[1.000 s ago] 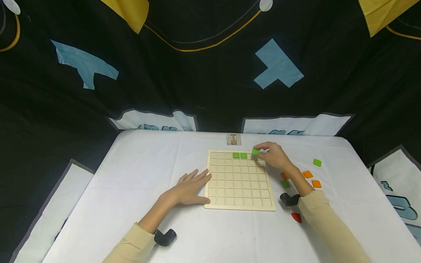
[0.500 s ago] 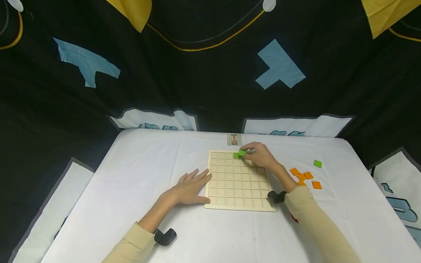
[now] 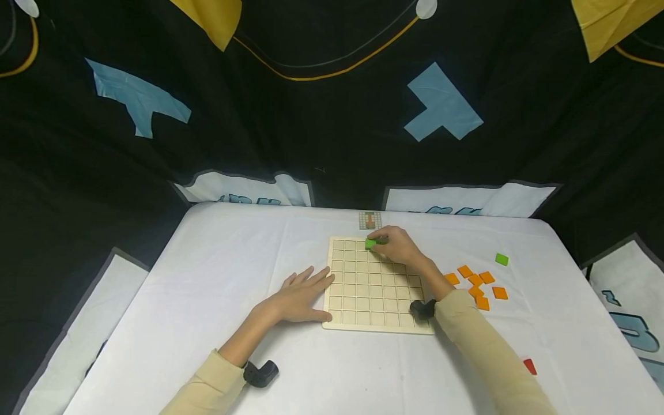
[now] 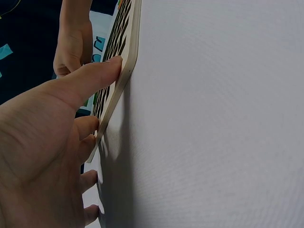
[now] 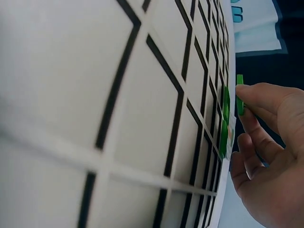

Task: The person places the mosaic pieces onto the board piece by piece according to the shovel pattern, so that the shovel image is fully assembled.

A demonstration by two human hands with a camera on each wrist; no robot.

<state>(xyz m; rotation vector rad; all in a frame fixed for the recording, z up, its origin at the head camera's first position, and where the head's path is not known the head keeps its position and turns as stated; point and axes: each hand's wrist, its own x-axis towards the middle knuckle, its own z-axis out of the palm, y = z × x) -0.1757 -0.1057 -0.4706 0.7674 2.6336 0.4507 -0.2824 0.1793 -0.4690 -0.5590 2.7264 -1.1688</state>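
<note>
My right hand (image 3: pixel 396 246) pinches a square green tile (image 5: pixel 240 95) between thumb and fingertips, just over the far row of the wooden grid board (image 3: pixel 363 288). In the right wrist view, two more green tiles lie in that row, one green tile (image 5: pixel 225 102) beyond the other green tile (image 5: pixel 223 138); the held tile stands off from them, seen edge-on. My left hand (image 3: pixel 295 301) rests at the board's left edge with its fingers spread. The left wrist view shows the left thumb (image 4: pixel 107 71) lying on the board's rim.
Several orange tiles (image 3: pixel 475 280) lie right of the board. A loose green tile (image 3: pixel 501 259) is farther back, and a red piece (image 3: pixel 529 366) shows beside the right sleeve (image 3: pixel 482 340). A small printed grid card (image 3: pixel 370 220) lies behind the board on the white tablecloth (image 3: pixel 233 248).
My right hand has carried the green tile leftward along the board's far row. The right sleeve has shifted left too, uncovering more orange tiles. My left hand stays put.
</note>
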